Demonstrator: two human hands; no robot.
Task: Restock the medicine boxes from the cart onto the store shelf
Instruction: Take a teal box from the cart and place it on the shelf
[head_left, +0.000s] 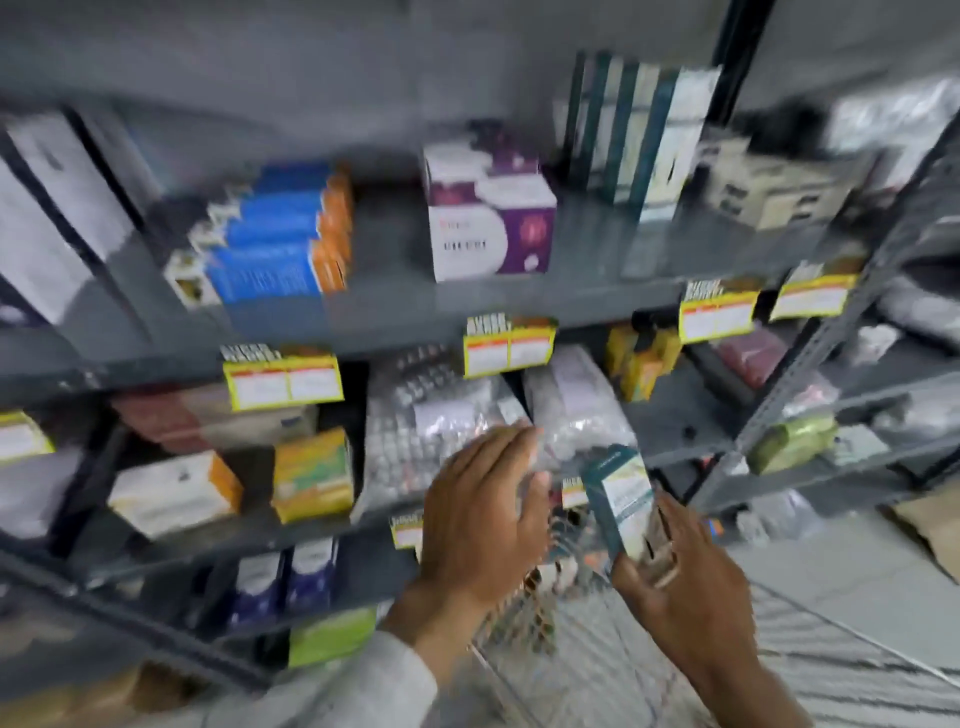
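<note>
My right hand (691, 592) grips a teal and white medicine box (618, 499) by its lower end, held upright in front of the grey metal shelf (395, 306). My left hand (485, 512) hovers just left of the box with fingers spread and nothing in it. Matching teal and white boxes (641, 135) stand in a row at the back right of the upper shelf board. The wire cart (582, 654) shows below my hands, blurred. The whole frame is motion-blurred.
The upper board carries blue and orange boxes (280, 244) and purple and white boxes (491, 218). Below are plastic-wrapped blister packs (431, 431), yellow boxes (311, 475) and yellow price labels (283, 382). A second rack (852, 415) stands on the right.
</note>
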